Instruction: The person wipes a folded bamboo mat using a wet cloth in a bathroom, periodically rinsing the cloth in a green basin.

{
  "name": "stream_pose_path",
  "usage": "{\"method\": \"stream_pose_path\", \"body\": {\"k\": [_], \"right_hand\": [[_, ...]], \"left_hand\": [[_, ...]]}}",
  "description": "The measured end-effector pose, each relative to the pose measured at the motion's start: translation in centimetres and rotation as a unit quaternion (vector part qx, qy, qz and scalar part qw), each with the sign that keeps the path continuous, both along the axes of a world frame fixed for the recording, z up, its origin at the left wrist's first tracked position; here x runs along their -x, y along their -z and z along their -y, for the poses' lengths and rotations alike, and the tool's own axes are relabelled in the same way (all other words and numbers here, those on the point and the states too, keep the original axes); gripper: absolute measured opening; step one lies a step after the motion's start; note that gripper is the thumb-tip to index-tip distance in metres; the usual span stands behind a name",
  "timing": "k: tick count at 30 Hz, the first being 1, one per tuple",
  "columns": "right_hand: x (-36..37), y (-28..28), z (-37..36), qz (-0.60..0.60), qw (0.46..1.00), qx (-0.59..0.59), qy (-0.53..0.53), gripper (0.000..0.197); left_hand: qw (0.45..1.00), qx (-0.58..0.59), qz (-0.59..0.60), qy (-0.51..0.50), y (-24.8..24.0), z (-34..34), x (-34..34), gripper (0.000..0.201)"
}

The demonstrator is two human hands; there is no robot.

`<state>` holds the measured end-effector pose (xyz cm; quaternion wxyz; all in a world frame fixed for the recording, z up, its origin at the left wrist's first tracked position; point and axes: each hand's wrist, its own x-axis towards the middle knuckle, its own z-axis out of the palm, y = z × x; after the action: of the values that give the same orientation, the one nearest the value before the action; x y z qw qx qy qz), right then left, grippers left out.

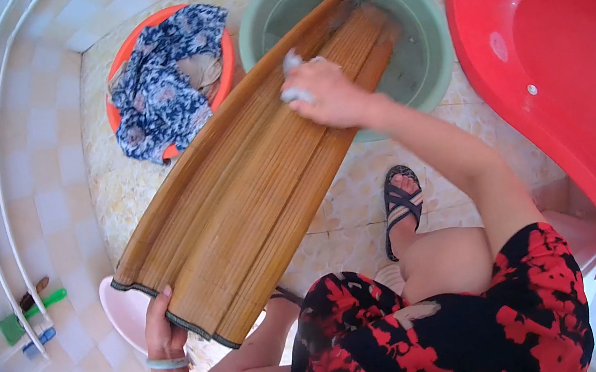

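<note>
Head view shows a folded bamboo mat (247,171) slanting from the person's lap up into a green basin (431,75) of water. At the mat's near, dark-bound end the left hand (161,331) is clamped on its edge; at the basin end the right hand (325,93) presses a small pale cloth (291,68) onto the slats. Left of the basin sits an orange tub (220,80) holding blue patterned fabric (160,83), and to the basin's right a large red tub (555,61).
</note>
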<state>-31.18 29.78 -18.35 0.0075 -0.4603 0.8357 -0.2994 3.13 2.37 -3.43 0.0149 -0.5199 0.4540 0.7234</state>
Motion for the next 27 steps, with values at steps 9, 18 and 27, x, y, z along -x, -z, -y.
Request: {"method": "stream_pose_path", "body": {"k": [9,18,27], "right_hand": [[-10.3,-3.0,4.7,0.084,0.979,0.158,-0.095,0.03],[-6.4,-4.4,4.2,0.08,0.968,0.036,-0.233,0.019],[9.7,7.2,-5.9,0.077,0.992,-0.069,0.067,0.041]], "left_hand": [[0.998,0.05,-0.009,0.025,0.4,0.0,0.5,0.058],[0.998,0.061,0.02,0.021,0.4,0.3,0.0,0.057],[0.997,0.027,0.064,-0.04,0.2,-0.1,0.1,0.048]]}}
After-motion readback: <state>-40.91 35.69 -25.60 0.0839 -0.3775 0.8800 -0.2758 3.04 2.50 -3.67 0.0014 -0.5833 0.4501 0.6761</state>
